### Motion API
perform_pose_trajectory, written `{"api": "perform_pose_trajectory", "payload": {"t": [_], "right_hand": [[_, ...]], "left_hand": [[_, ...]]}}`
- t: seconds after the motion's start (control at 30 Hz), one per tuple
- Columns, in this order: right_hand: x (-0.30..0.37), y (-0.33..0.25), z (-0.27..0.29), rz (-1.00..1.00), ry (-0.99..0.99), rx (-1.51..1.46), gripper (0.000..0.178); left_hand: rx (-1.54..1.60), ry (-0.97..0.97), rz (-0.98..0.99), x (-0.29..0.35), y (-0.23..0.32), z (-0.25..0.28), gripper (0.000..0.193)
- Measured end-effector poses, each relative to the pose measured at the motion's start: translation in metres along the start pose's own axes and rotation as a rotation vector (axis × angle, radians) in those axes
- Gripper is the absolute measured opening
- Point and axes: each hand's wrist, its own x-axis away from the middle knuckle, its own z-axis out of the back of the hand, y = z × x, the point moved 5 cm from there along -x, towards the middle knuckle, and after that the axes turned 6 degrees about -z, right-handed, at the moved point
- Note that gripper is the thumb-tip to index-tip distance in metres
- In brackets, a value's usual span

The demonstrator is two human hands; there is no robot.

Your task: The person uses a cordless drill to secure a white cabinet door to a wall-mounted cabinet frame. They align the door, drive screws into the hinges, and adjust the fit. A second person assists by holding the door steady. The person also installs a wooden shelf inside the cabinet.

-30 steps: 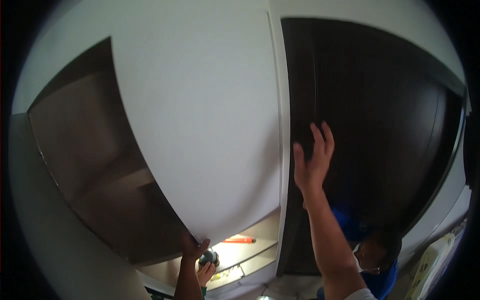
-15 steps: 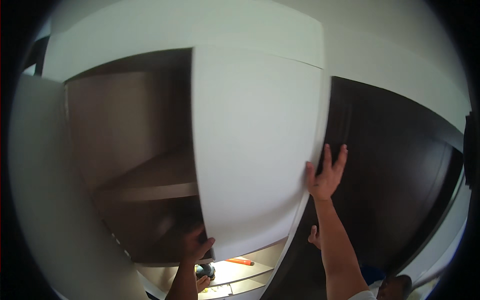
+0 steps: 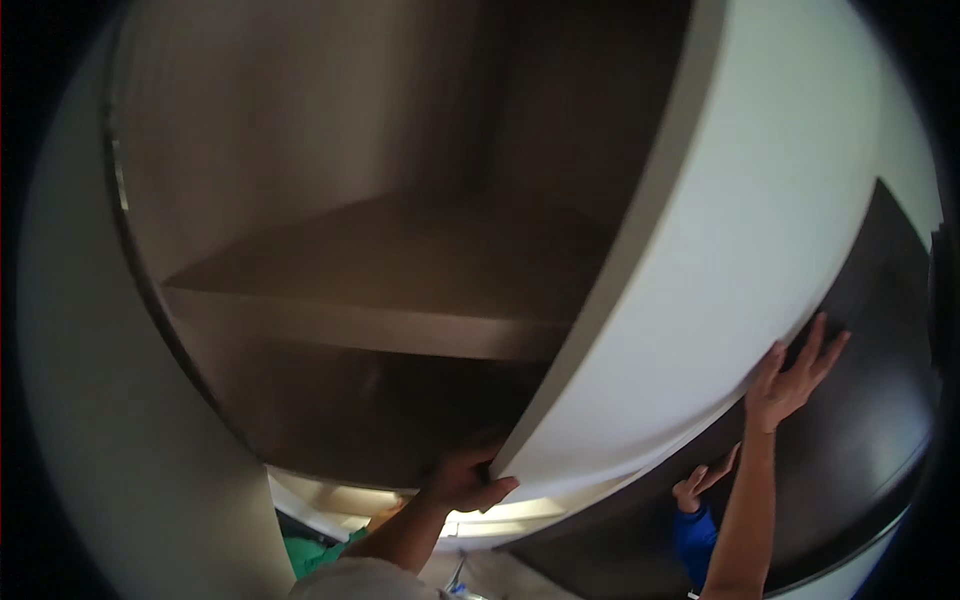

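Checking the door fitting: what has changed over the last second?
The white door swung to the right, baring the dark cabinet's shelf. The left hand kept its grip on the door's lower corner; the right hand stayed flat by its right edge. Another person's hand now shows below.

Dark brown wooden cabinet interior seen from below, lit from underneath.

A flat brown wooden shelf [image 3: 400, 290] crosses the cabinet above the grip, with shadowed brown back walls [image 3: 330, 110] rising behind it. A pale cabinet side panel [image 3: 110, 430] curves down at left. Right of the grip lies a dark brown panel [image 3: 860, 440]; a bright lit strip [image 3: 500, 512] glows below.
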Motion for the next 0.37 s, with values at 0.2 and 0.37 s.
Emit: {"api": "perform_pose_trajectory", "payload": {"t": [0.2, 0.37], "right_hand": [[0.011, 0.008, -0.003, 0.052, -0.046, 0.053, 0.07], [0.008, 0.019, -0.011, 0.052, -0.184, 0.111, 0.085]], "left_hand": [[-0.018, -0.056, -0.026, -0.005, 0.004, -0.003, 0.04], [0.263, -0.029, 0.009, -0.001, -0.005, -0.012, 0.02]]}}
